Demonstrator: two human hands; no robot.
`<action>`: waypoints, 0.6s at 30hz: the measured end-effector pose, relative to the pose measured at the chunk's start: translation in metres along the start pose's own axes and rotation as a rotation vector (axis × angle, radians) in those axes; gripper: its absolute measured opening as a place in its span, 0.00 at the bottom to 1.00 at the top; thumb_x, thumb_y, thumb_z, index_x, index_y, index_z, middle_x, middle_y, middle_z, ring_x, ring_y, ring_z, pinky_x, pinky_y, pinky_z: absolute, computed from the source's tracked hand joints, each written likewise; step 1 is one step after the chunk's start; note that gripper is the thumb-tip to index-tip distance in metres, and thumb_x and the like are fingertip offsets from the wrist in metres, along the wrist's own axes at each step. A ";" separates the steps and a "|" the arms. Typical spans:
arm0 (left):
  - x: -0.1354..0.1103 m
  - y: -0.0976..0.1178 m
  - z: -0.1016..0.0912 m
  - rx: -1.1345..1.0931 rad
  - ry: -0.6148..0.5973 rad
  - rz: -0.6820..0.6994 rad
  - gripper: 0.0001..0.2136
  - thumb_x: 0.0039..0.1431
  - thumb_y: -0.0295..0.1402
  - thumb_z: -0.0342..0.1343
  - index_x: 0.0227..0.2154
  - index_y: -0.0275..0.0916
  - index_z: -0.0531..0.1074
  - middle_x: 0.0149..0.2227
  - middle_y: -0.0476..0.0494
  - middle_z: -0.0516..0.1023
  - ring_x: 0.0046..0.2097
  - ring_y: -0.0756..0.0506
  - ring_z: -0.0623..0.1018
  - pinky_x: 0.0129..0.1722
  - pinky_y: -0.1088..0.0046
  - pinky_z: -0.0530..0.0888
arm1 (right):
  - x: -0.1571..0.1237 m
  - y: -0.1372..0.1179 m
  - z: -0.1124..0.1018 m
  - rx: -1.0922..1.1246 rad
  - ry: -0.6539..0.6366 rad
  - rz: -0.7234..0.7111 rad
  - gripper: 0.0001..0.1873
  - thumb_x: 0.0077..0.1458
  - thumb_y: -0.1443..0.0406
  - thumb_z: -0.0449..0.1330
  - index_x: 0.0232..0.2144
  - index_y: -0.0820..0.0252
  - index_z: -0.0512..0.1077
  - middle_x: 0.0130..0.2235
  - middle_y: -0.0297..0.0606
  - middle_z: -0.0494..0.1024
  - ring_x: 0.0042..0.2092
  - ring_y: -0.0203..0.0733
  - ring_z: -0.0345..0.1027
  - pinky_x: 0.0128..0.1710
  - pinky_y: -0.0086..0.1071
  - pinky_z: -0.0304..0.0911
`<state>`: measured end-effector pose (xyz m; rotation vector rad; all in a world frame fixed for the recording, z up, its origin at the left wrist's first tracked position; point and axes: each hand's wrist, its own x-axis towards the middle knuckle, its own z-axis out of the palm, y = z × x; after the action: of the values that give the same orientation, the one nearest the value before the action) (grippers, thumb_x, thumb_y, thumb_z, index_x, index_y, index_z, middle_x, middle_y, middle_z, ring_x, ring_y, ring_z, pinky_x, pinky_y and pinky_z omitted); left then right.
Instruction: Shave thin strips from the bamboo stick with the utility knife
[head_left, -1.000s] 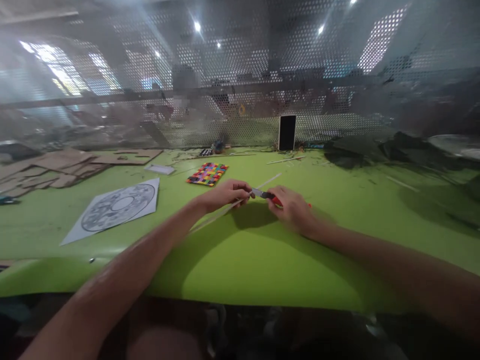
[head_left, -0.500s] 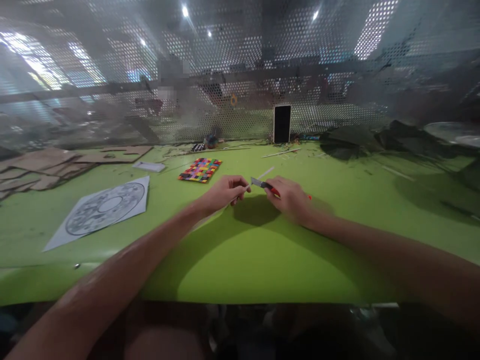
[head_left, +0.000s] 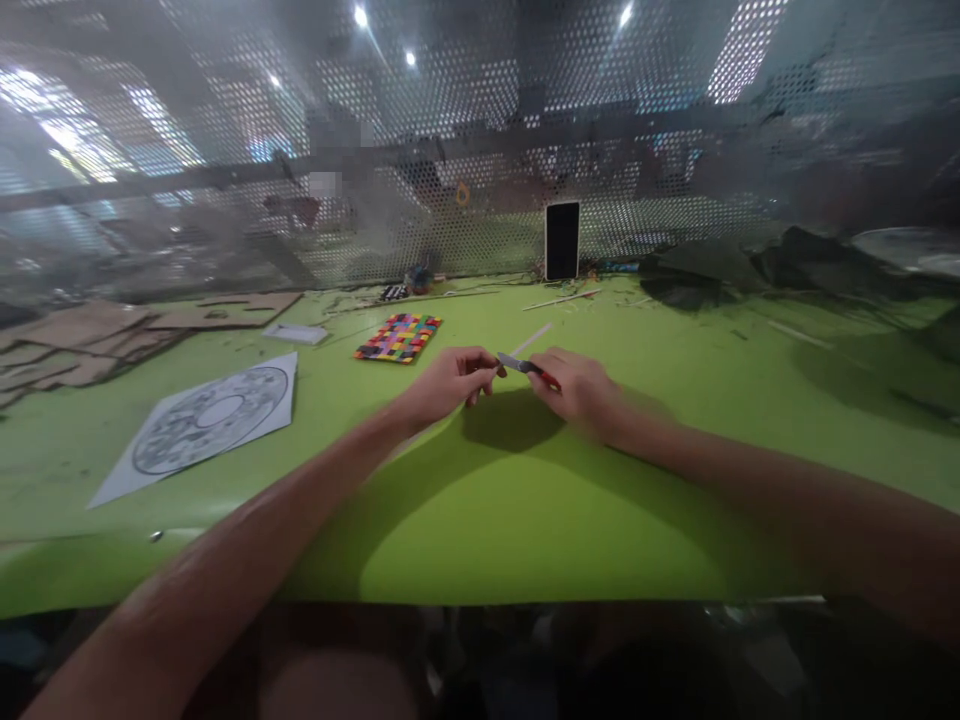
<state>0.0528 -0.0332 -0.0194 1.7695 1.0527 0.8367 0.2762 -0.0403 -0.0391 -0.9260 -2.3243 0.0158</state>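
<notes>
In my right hand (head_left: 577,388) is a utility knife (head_left: 550,380) with a red and black handle, my fingers wrapped round it. Its blade (head_left: 514,362) points left, with the tip at the fingertips of my left hand (head_left: 466,378). Those left fingers are pinched together on a thin pale strip, mostly hidden by the fingers and blade. Beyond the blade a pale strip (head_left: 534,340) slants up to the right; whether it is the same piece I cannot tell. Both hands are just above the green tabletop (head_left: 487,520).
A colourful woven square (head_left: 399,338) lies left of my hands, near a small white tray-like piece (head_left: 296,334). Further left are a paper with a printed ring (head_left: 255,400) and cut cardboard (head_left: 97,335). A dark-screened phone (head_left: 562,240) stands against the perforated metal panel (head_left: 480,150).
The knife blade has moved slightly left and now meets my left fingertips, where a small gap showed before. The view has shifted a little.
</notes>
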 end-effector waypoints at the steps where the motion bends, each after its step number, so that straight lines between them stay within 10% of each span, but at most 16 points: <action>1: 0.000 0.000 0.000 -0.001 0.003 0.004 0.06 0.58 0.29 0.56 0.36 0.33 0.75 0.25 0.50 0.74 0.22 0.55 0.68 0.22 0.80 0.66 | 0.000 0.001 0.000 -0.003 -0.009 0.007 0.11 0.65 0.69 0.53 0.39 0.66 0.75 0.35 0.46 0.78 0.33 0.43 0.68 0.34 0.37 0.64; 18: -0.001 0.002 0.003 0.030 0.001 -0.014 0.05 0.60 0.28 0.56 0.36 0.33 0.74 0.27 0.47 0.76 0.23 0.55 0.69 0.21 0.81 0.65 | -0.001 0.005 -0.001 -0.081 -0.051 0.042 0.11 0.65 0.67 0.53 0.42 0.66 0.75 0.38 0.47 0.78 0.36 0.44 0.69 0.38 0.37 0.63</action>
<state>0.0555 -0.0350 -0.0190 1.7854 1.0822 0.8174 0.2802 -0.0370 -0.0398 -1.0250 -2.3674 -0.0376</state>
